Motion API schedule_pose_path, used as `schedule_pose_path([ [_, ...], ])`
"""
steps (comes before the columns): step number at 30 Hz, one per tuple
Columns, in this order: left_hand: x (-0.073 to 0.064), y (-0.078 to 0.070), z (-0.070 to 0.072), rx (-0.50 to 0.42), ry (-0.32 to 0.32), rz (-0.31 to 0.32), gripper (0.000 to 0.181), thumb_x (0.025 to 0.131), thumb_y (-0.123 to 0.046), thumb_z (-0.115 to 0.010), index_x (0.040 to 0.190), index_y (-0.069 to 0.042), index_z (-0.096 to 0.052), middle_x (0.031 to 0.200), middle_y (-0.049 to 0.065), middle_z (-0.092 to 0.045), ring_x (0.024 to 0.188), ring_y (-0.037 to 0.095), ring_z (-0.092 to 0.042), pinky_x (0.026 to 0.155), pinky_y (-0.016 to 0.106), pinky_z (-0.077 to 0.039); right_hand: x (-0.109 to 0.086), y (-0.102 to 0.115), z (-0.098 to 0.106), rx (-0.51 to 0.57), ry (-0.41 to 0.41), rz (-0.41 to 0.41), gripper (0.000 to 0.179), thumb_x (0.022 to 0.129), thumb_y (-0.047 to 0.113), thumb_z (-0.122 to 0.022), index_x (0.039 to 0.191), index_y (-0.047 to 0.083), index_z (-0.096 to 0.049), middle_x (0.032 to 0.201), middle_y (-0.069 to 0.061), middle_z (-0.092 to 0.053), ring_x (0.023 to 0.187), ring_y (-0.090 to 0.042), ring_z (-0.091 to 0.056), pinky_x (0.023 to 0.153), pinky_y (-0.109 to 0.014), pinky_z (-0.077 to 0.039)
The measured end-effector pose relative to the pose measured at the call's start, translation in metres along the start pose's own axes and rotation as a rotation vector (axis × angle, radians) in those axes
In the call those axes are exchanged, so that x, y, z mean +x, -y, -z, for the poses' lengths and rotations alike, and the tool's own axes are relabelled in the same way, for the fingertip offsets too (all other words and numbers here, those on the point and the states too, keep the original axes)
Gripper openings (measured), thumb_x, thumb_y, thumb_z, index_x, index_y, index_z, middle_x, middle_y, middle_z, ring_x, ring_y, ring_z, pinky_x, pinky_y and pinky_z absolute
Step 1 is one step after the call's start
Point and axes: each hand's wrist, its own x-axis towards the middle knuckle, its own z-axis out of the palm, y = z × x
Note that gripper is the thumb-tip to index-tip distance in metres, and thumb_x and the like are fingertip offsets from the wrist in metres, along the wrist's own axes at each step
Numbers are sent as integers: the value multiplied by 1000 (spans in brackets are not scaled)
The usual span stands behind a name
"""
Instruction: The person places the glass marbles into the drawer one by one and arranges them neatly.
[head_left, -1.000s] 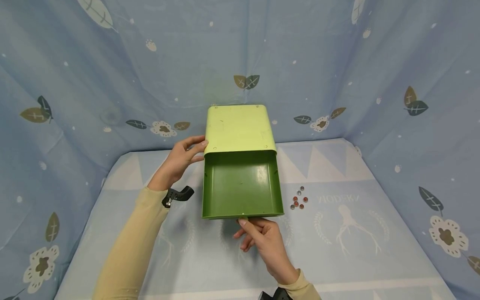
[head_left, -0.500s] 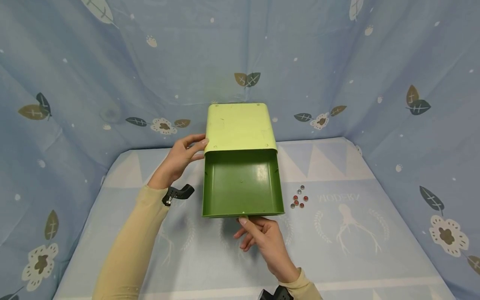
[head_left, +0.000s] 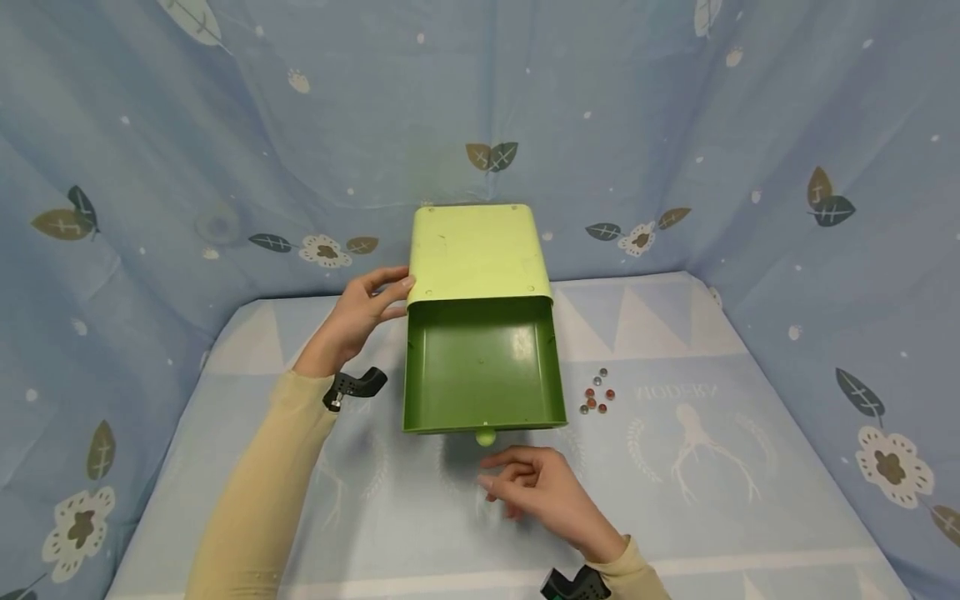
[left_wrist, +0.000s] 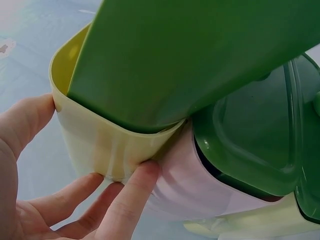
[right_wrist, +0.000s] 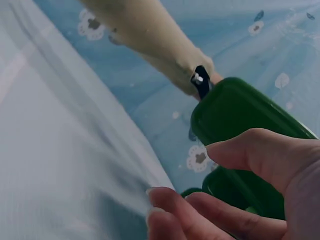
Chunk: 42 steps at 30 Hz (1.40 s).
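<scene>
Left hand [head_left: 356,317] rests against the side of the yellow-green case [head_left: 480,250]; its fingers are spread along the wall, near the front edge. From the left wrist, it can be seen that several fingertips touch this wall, well separated from one another. Right hand [head_left: 543,492] is just below the round green knob [head_left: 486,437], without touching it. Its fingers are loosely bent, with a moderate gap between the thumb and the other fingers, and it holds nothing.

The dark green drawer [head_left: 483,367] projects from the case toward the person, so that its bare bottom and side walls are visible from above. The knob is fixed at the middle of its front edge. In the left wrist view, a pink case [left_wrist: 172,175] lies directly next to the yellow-green one, and it contains another green drawer [left_wrist: 250,130], which is pushed in much deeper. Beyond it, part of a pale yellow case [left_wrist: 250,220] appears.

On the bench [head_left: 675,517], to the right of the drawer, seven small round pieces [head_left: 591,403] lie in a loose group, four reddish and three greyish. Both arms wear beige sleeves [head_left: 255,492], with a black mount [head_left: 356,387] at each wrist. Behind everything hangs a blue curtain [head_left: 337,167] with leaves and flowers.
</scene>
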Motion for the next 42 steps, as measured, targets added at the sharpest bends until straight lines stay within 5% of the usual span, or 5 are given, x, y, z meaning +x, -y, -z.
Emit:
schedule_pose_path([
  [5,1,3,0,-2,0,-4,68,113,-37,-66,167,-3,-42,167,15,-39,146,34,-50,121,46,-50,-6,-8,11,-69,-62,55,35,101,21,-84,126,-3,-77,89,-22,-77,57,-15,-62,53,-24,-57],
  [13,1,2,0,4,-2,-12,67,113,-36,-66,167,-2,-42,168,16,-39,147,35,-49,121,48,-49,-11,-10,29,-340,-207,108,33,96,31,-89,120,9,-82,78,6,-75,57,-13,-62,52,-27,-56],
  [18,1,2,-1,4,-1,-12,69,113,-36,-66,167,-1,-41,167,18,-38,147,36,-49,121,46,-49,-13,-13,40,-345,-295,153,30,93,26,-93,115,9,-83,78,6,-74,60,-13,-64,56,-26,-56],
  [25,1,1,-2,12,-2,-2,70,113,-37,-66,167,-2,-40,169,17,-36,149,35,-47,123,47,-48,-14,-19,57,-299,-437,112,32,86,17,-98,113,7,-83,80,3,-76,66,-16,-66,59,-25,-57],
  [42,5,0,-2,5,-21,8,67,114,-37,-65,167,-3,-42,169,14,-37,149,34,-48,119,41,-52,-5,-39,109,-371,-694,81,32,90,14,-95,117,4,-84,76,-3,-77,61,-17,-67,52,-19,-48],
])
